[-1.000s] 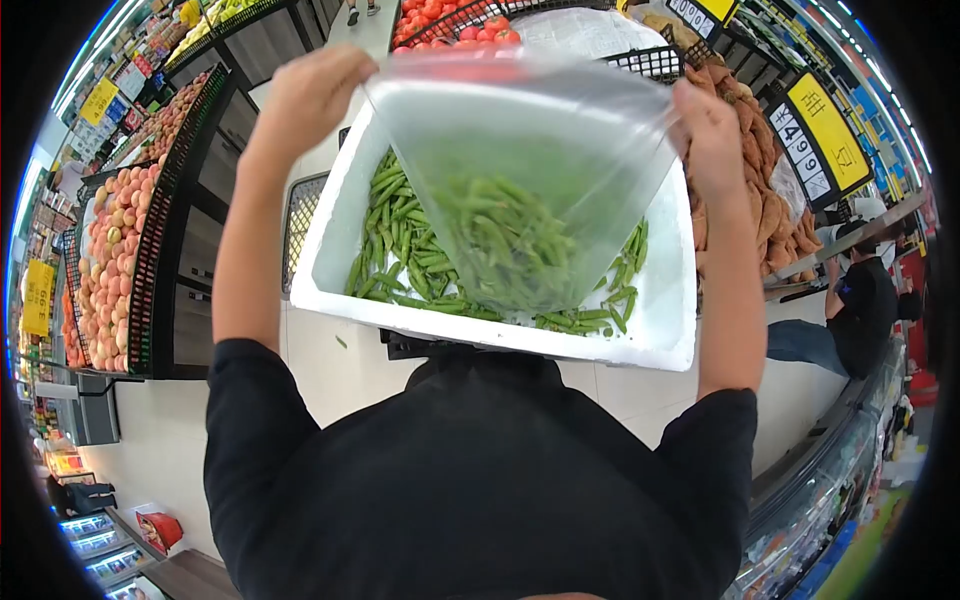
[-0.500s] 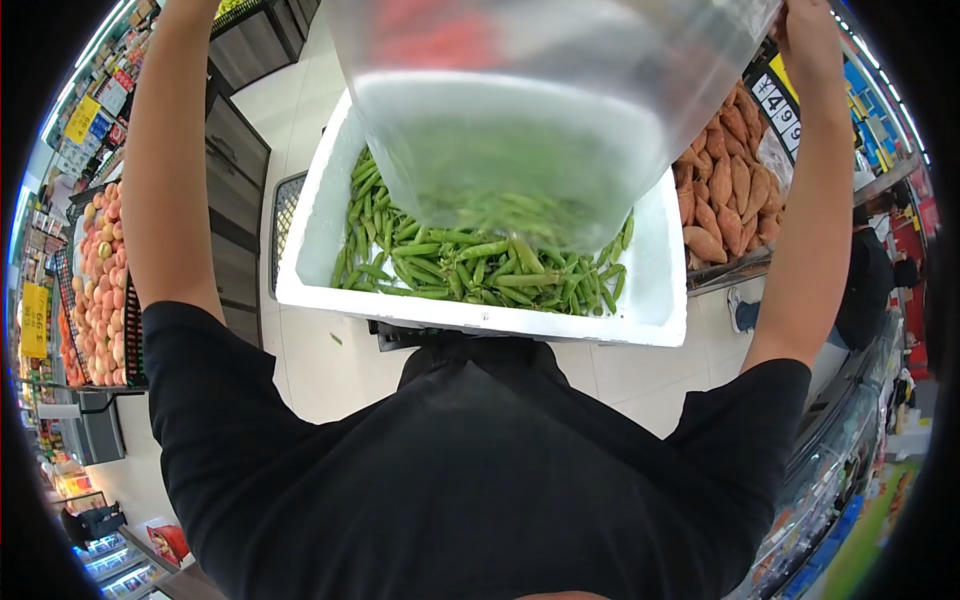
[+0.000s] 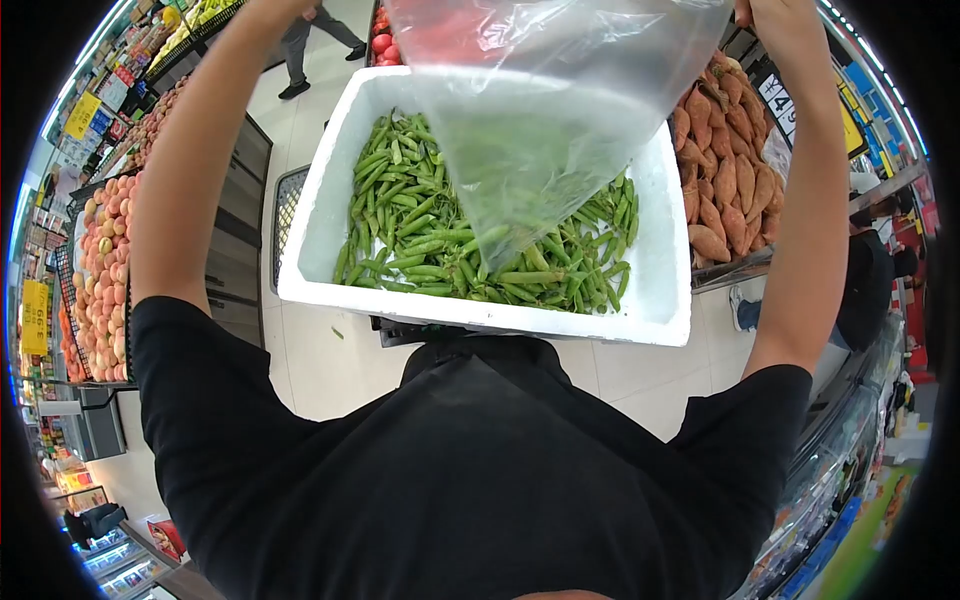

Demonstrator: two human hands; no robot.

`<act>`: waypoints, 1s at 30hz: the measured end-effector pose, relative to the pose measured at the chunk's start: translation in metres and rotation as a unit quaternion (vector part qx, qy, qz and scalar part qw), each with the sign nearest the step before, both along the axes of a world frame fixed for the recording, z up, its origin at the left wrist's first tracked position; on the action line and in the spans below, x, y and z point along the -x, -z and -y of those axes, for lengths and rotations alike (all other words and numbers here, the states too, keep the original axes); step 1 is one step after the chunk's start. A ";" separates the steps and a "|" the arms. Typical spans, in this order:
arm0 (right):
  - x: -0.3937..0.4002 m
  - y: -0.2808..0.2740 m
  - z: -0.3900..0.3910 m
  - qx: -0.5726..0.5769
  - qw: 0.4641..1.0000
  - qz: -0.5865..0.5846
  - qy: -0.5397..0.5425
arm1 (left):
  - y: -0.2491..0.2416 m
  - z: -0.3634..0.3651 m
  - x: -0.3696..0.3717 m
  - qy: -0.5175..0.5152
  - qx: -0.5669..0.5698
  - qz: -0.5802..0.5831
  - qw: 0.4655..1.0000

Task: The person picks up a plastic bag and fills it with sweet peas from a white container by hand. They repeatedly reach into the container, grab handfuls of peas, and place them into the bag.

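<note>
A clear plastic bag (image 3: 560, 130) hangs over a white foam box (image 3: 660, 290), its lower corner touching or just above the green pea pods (image 3: 400, 200) in the box. At the top right, my right hand (image 3: 762, 12) is partly cut off by the frame edge, its fingers closed on the bag's upper corner. My left forearm reaches up past the top edge, so my left hand is out of the picture. The pods show blurred through the bag, and no contents can be made out inside it.
Sweet potatoes (image 3: 730, 180) lie right of the box beside a price sign (image 3: 780, 100). Peaches (image 3: 105, 270) fill a crate at the left. Tomatoes (image 3: 383, 45) show behind the box. One person (image 3: 310, 40) walks at the top; another (image 3: 865, 290) is at the right.
The bag has narrowed, its lower end drawn into a slanted point, and more pods show at the left. A walking person and the tomatoes have come into view at the top.
</note>
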State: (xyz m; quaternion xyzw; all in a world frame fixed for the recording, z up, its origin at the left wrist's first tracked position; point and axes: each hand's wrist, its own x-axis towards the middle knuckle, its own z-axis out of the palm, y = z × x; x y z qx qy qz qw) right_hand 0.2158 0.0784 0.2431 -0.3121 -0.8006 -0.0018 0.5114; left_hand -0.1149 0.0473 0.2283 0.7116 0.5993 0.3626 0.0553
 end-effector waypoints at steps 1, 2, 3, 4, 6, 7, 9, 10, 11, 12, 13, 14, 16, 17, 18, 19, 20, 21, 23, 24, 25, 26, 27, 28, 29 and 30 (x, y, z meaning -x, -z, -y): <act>0.001 -0.004 0.006 0.047 0.997 0.012 0.059 | 0.012 -0.005 0.002 -0.006 0.010 -0.004 1.000; 0.002 -0.005 0.004 0.039 0.998 0.011 0.056 | 0.026 -0.011 0.005 -0.013 0.017 -0.009 1.000; 0.002 -0.001 0.000 0.094 0.995 0.005 0.037 | 0.056 -0.025 0.016 0.008 0.019 0.022 1.000; 0.002 0.004 -0.005 0.148 0.989 -0.002 0.017 | 0.088 -0.038 0.027 0.030 0.021 0.051 0.998; 0.003 0.012 -0.012 0.092 0.996 -0.008 -0.011 | 0.131 -0.033 0.016 0.030 0.096 0.119 0.988; 0.004 0.012 -0.012 0.115 0.993 0.003 -0.024 | 0.135 -0.022 0.007 0.052 0.201 0.185 0.961; 0.004 0.005 -0.013 0.217 0.976 0.030 -0.004 | 0.145 -0.013 -0.003 0.078 0.301 0.248 0.918; 0.004 0.003 -0.013 0.215 0.976 0.029 -0.002 | 0.152 -0.014 -0.004 0.106 0.324 0.312 0.887; 0.005 0.002 -0.014 0.211 0.977 0.032 -0.022 | 0.155 -0.016 -0.005 0.132 0.347 0.374 0.850; 0.004 0.003 -0.014 0.208 0.976 0.036 -0.043 | 0.153 -0.021 -0.004 0.133 0.349 0.373 0.850; 0.003 0.002 -0.021 0.205 0.976 0.007 -0.074 | 0.150 -0.030 -0.003 0.139 0.349 0.424 0.824; 0.002 0.000 -0.026 0.206 0.976 0.008 -0.075 | 0.146 -0.038 -0.002 0.144 0.348 0.475 0.795; 0.005 -0.009 -0.027 0.154 0.984 -0.053 -0.073 | 0.128 -0.049 0.004 0.179 0.333 0.491 0.785; 0.006 -0.011 -0.021 0.114 0.986 -0.091 -0.081 | 0.116 -0.055 0.010 0.246 0.294 0.477 0.791; 0.003 -0.017 -0.014 0.109 0.986 -0.093 -0.081 | 0.101 -0.058 0.015 0.314 0.253 0.459 0.792; -0.003 -0.024 -0.007 0.050 0.988 -0.113 -0.090 | 0.082 -0.055 0.019 0.309 0.185 0.441 0.822; -0.010 -0.028 -0.003 -0.009 0.986 -0.132 -0.098 | 0.061 -0.053 0.023 0.302 0.115 0.422 0.847; -0.023 -0.029 -0.004 -0.012 0.987 -0.132 -0.096 | 0.036 -0.026 -0.011 0.201 -0.027 0.536 0.820; -0.048 -0.024 -0.008 -0.035 0.954 -0.185 -0.234 | 0.028 -0.019 0.023 0.335 -0.062 0.504 0.794; -0.046 -0.013 0.008 -0.010 0.961 -0.159 -0.226 | 0.033 -0.014 0.040 0.404 -0.070 0.476 0.778; -0.045 0.007 0.034 0.015 0.966 -0.133 -0.220 | 0.046 -0.006 0.052 0.447 -0.044 0.486 0.750; -0.050 0.036 0.057 0.132 0.955 -0.133 -0.229 | 0.070 0.005 0.062 0.489 -0.018 0.493 0.720; -0.056 0.055 0.056 0.158 0.920 0.029 -0.357 | 0.099 0.017 0.077 0.488 0.034 0.496 0.717; -0.061 0.070 0.054 0.175 0.845 0.194 -0.467 | 0.135 0.024 0.094 0.487 0.084 0.497 0.713; -0.054 0.092 0.069 0.275 0.803 0.249 -0.467 | 0.180 0.019 0.125 0.498 0.189 0.476 0.699; -0.048 0.120 0.072 0.321 0.760 0.285 -0.489 | 0.214 0.013 0.144 0.503 0.292 0.451 0.677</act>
